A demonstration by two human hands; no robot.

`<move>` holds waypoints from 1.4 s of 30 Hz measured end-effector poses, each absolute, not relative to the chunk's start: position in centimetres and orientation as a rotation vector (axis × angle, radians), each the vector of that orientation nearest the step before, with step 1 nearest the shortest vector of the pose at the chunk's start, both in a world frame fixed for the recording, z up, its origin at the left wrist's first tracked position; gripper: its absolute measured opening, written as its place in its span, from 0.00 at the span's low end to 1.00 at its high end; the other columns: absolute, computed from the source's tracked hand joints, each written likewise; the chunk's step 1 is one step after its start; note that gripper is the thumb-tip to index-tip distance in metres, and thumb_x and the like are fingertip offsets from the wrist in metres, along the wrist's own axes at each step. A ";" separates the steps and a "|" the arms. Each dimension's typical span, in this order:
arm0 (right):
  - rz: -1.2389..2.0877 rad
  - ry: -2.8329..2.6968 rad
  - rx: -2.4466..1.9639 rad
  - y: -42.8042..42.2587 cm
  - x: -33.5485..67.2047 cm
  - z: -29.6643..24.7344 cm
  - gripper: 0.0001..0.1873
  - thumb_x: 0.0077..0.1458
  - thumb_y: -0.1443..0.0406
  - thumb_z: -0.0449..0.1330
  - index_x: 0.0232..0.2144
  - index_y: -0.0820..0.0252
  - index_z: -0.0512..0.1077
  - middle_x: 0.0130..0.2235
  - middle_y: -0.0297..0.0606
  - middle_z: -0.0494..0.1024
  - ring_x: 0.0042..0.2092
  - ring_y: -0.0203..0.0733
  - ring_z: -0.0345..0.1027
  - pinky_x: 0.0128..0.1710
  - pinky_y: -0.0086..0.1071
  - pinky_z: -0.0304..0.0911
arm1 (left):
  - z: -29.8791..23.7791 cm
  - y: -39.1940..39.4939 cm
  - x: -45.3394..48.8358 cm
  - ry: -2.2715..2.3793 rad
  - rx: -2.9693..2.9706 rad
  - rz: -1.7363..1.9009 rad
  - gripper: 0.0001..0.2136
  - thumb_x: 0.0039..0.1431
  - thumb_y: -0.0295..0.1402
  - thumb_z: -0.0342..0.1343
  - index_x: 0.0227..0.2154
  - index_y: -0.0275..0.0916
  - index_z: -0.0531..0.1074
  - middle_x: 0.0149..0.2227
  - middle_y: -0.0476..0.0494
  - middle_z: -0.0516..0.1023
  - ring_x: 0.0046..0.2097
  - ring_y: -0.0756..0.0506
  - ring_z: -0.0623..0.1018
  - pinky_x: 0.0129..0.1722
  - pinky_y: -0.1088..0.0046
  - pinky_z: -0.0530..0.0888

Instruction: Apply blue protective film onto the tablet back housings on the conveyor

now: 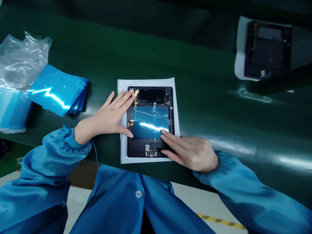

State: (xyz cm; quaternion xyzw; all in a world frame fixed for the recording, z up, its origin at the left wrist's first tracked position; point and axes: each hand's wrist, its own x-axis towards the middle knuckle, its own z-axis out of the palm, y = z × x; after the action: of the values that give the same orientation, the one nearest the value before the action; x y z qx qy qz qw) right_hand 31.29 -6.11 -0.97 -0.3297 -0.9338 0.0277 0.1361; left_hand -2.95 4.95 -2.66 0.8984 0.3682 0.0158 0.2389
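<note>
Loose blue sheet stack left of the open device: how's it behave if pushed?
Likely to slide apart: the edges of the blue sheet stack are already fanned out of line. Probably slippery, given the glossy glare on top. Single sheets may be light and floppy, as they look thin; unlikely to roll, lying flat.

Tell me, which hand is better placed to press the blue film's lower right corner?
Probably the right hand: its fingertips rest on the blue film there; the left hand spans the left side of the opened tablet.

No readable text, labels, brands or numbers. Only sign-like marking: a yellow-and-dark striped line [221, 221] on the floor [187, 196].
</note>
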 end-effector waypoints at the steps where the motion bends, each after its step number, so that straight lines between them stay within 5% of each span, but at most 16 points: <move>1: 0.081 -2.691 -0.940 -6.6 31.4 -0.8 0.17 0.69 0.60 0.64 0.52 0.67 0.83 0.55 0.49 0.85 0.30 0.39 0.81 0.29 0.33 0.77 | -2.7 4.9 -3.0 1.003 2.467 0.041 0.67 0.49 0.80 0.50 0.79 0.36 0.38 0.81 0.28 0.39 0.80 0.22 0.43 0.77 0.39 0.40; 5: 0.030 -2.633 -1.076 -5.1 31.1 -1.1 0.17 0.71 0.59 0.61 0.52 0.65 0.83 0.53 0.44 0.86 0.33 0.41 0.84 0.31 0.33 0.78 | -2.6 4.9 -3.1 1.000 2.489 0.025 0.67 0.50 0.80 0.49 0.79 0.35 0.36 0.81 0.27 0.39 0.80 0.22 0.43 0.77 0.38 0.40; 10: 0.039 -2.600 -1.396 -1.4 29.4 -1.7 0.26 0.74 0.52 0.55 0.61 0.61 0.78 0.63 0.45 0.80 0.40 0.46 0.86 0.33 0.35 0.76 | -2.7 5.2 -3.2 1.033 2.511 0.028 0.68 0.49 0.79 0.51 0.79 0.35 0.36 0.80 0.26 0.40 0.80 0.21 0.44 0.77 0.39 0.43; 13: 0.036 -2.642 -1.346 -2.7 29.4 -1.4 0.27 0.73 0.51 0.56 0.61 0.63 0.78 0.63 0.49 0.79 0.36 0.47 0.85 0.31 0.37 0.76 | -2.9 5.1 -3.1 1.053 2.507 0.027 0.68 0.50 0.79 0.51 0.79 0.34 0.37 0.80 0.24 0.39 0.80 0.21 0.44 0.77 0.38 0.44; 19: 0.171 -2.398 -0.968 -5.9 31.9 -1.5 0.12 0.71 0.61 0.61 0.40 0.58 0.84 0.40 0.38 0.89 0.36 0.42 0.85 0.37 0.32 0.78 | -1.2 5.1 -2.8 1.095 2.449 -0.089 0.65 0.53 0.77 0.52 0.79 0.36 0.36 0.81 0.26 0.36 0.80 0.25 0.42 0.77 0.37 0.43; 22: 0.202 -2.081 -1.223 -5.1 32.5 -2.3 0.09 0.69 0.64 0.61 0.39 0.55 0.83 0.37 0.38 0.88 0.37 0.43 0.83 0.38 0.34 0.77 | 1.1 6.2 -1.2 1.190 2.448 -0.063 0.55 0.62 0.68 0.55 0.78 0.36 0.42 0.80 0.26 0.41 0.80 0.25 0.48 0.76 0.38 0.53; 25: 0.226 -1.946 -1.398 -4.2 32.4 -3.5 0.10 0.68 0.61 0.62 0.45 0.55 0.82 0.43 0.43 0.87 0.39 0.48 0.82 0.40 0.42 0.78 | 2.6 8.3 1.9 1.388 2.508 0.012 0.34 0.73 0.48 0.54 0.74 0.33 0.57 0.76 0.25 0.57 0.75 0.28 0.62 0.72 0.45 0.63; 28: 0.264 -2.025 -1.394 -4.1 32.3 -4.8 0.16 0.67 0.57 0.63 0.53 0.56 0.80 0.49 0.47 0.85 0.47 0.53 0.80 0.48 0.49 0.76 | 2.3 10.6 5.0 1.577 2.536 -0.037 0.24 0.75 0.36 0.51 0.67 0.29 0.66 0.68 0.24 0.69 0.68 0.27 0.72 0.66 0.47 0.69; 34: 0.285 -2.053 -1.401 -4.8 32.4 -5.9 0.20 0.69 0.55 0.61 0.56 0.57 0.77 0.52 0.49 0.82 0.51 0.56 0.76 0.53 0.51 0.72 | 0.7 13.6 6.4 1.460 2.556 -0.147 0.15 0.76 0.35 0.50 0.56 0.32 0.74 0.53 0.31 0.80 0.54 0.35 0.80 0.54 0.60 0.73; 42: 0.331 -2.039 -1.442 -4.6 32.2 -5.8 0.23 0.70 0.53 0.59 0.59 0.58 0.75 0.54 0.50 0.81 0.54 0.58 0.74 0.56 0.54 0.71 | 0.6 14.6 4.8 1.223 2.693 -0.167 0.12 0.75 0.34 0.47 0.44 0.38 0.76 0.45 0.39 0.79 0.46 0.39 0.78 0.42 0.66 0.68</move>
State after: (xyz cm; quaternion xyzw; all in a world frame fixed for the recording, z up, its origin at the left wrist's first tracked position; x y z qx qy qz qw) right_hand 32.20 -4.59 -5.76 -0.5449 -0.7705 0.1249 0.3063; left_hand 4.81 14.60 0.56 0.9055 0.4110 -0.0562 0.0895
